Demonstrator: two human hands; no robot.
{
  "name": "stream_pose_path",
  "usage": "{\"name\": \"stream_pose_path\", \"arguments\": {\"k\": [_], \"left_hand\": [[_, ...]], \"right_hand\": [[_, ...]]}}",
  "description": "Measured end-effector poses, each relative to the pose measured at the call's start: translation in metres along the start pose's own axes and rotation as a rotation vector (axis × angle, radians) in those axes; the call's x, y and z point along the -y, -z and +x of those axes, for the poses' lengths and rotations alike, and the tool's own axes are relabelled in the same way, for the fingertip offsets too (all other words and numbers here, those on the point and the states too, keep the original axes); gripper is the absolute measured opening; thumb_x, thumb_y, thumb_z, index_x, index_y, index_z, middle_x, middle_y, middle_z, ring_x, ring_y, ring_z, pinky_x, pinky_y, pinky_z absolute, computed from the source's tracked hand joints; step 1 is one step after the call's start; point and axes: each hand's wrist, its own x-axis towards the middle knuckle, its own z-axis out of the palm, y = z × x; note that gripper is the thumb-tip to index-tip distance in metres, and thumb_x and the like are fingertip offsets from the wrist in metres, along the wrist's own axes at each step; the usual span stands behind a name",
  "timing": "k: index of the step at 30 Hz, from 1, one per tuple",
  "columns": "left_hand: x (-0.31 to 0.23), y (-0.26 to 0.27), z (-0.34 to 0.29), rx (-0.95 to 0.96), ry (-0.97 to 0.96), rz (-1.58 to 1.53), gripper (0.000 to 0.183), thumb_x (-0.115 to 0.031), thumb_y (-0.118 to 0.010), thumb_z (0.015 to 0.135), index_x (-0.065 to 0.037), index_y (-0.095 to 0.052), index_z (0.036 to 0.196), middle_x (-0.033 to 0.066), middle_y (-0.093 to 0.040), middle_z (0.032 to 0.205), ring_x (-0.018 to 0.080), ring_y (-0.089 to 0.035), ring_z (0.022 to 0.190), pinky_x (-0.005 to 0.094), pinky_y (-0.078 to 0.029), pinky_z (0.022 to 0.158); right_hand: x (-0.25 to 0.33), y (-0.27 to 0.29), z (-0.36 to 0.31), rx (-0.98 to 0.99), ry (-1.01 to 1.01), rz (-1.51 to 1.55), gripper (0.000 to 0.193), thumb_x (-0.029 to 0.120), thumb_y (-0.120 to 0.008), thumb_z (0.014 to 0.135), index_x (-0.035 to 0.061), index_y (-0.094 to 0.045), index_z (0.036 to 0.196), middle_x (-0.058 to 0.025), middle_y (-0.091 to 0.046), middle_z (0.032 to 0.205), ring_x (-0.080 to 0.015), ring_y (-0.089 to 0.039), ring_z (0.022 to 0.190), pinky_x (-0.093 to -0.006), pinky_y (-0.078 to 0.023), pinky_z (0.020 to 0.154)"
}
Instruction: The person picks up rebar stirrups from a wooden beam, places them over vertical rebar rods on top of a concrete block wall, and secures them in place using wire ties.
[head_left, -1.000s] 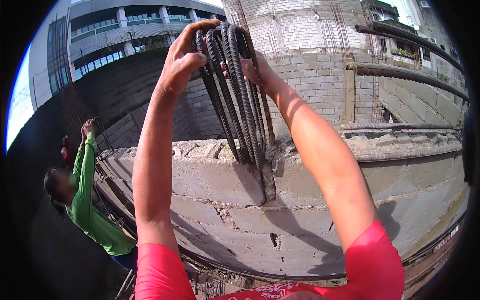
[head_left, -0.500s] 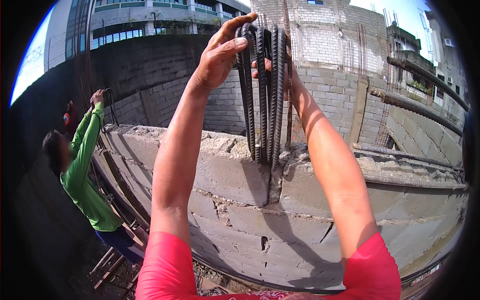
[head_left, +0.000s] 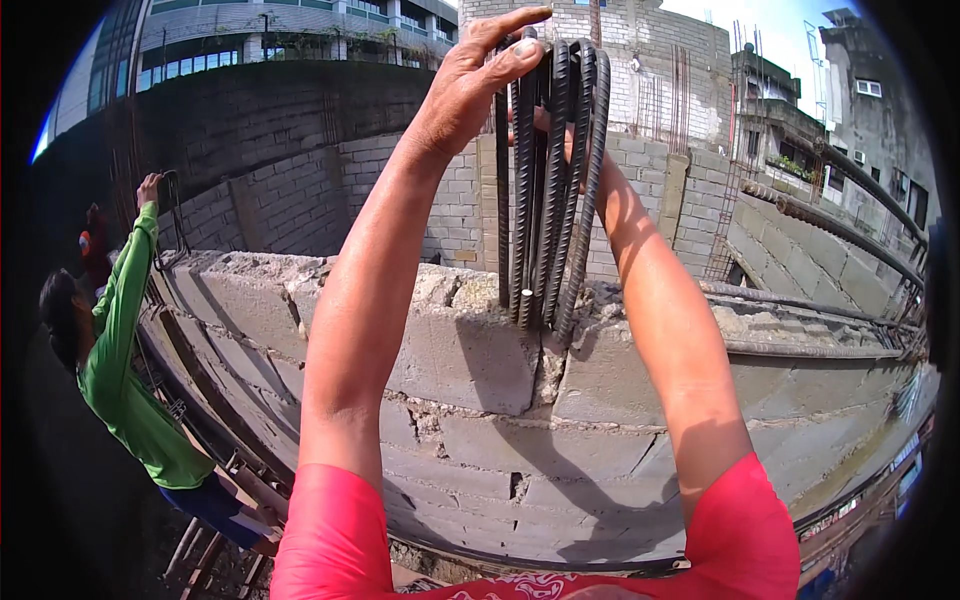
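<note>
A bundle of dark, ribbed rebar (head_left: 543,210), bent into loops at the top, stands upright on a grey block wall (head_left: 460,345). The lower ends meet the wall top beside a mortar joint. At the bundle's upper left is my left hand (head_left: 468,95), its thumb against the bars and its fingers reaching over behind the top. My right hand (head_left: 580,150) grips the bundle from the far right side; bars hide most of its fingers. Both arms are raised and stretched forward.
On the left a person in a green shirt (head_left: 125,360) reaches up to thin bars at the wall. Another person (head_left: 95,245) stands farther back. Pipe-like bars (head_left: 810,348) lie along the wall at right. Taller block walls (head_left: 290,205) rise behind.
The bundle has turned and its bars now fan out more. My left hand has shifted right, closer over the loops. The view has swung right, and the person in green appears farther left.
</note>
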Motion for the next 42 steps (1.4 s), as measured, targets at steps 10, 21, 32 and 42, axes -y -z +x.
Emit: {"name": "stream_pose_path", "arguments": {"k": [10, 21, 32, 42], "left_hand": [[-0.019, -0.008, 0.025, 0.213, 0.176, -0.292, 0.039, -0.021, -0.057, 0.097, -0.001, -0.06, 0.13, 0.0088, -0.066, 0.112, 0.0139, -0.059, 0.103, 0.0302, -0.046, 0.097], [-0.012, -0.019, 0.029, 0.213, 0.08, 0.0, 0.065, -0.057, -0.073, 0.084, -0.011, -0.065, 0.129, 0.0118, -0.07, 0.115, 0.0246, -0.066, 0.111, 0.0405, -0.047, 0.105], [0.016, -0.031, 0.032, 0.064, 0.159, -0.681, 0.045, -0.026, -0.04, 0.097, 0.007, -0.061, 0.12, 0.0129, -0.067, 0.108, 0.0188, -0.062, 0.097, 0.0318, -0.049, 0.092], [0.027, -0.005, 0.027, 0.034, -0.005, -0.314, 0.041, -0.026, -0.043, 0.099, 0.003, -0.066, 0.119, 0.0113, -0.07, 0.11, 0.0189, -0.062, 0.1, 0.0325, -0.046, 0.096]], "right_hand": [[0.021, -0.024, -0.022, -0.028, -0.04, -0.032, 0.036, 0.031, -0.074, 0.09, 0.0057, -0.063, 0.114, -0.0116, -0.072, 0.091, -0.0147, -0.069, 0.066, -0.0255, -0.058, 0.05], [-0.002, 0.023, -0.015, -0.211, 0.125, 0.055, 0.035, 0.029, -0.077, 0.089, 0.0054, -0.063, 0.111, -0.0032, -0.067, 0.086, -0.0123, -0.066, 0.068, -0.0248, -0.056, 0.057], [0.027, 0.004, -0.035, -0.254, 0.148, 0.161, 0.018, 0.019, -0.067, 0.096, 0.0043, -0.065, 0.106, -0.0014, -0.067, 0.081, -0.0118, -0.064, 0.063, -0.0265, -0.057, 0.054], [0.045, 0.005, -0.047, -0.004, 0.3, -0.203, 0.041, 0.026, -0.061, 0.094, 0.0069, -0.055, 0.13, -0.0119, -0.067, 0.108, -0.0242, -0.068, 0.089, -0.0376, -0.058, 0.075]]}}
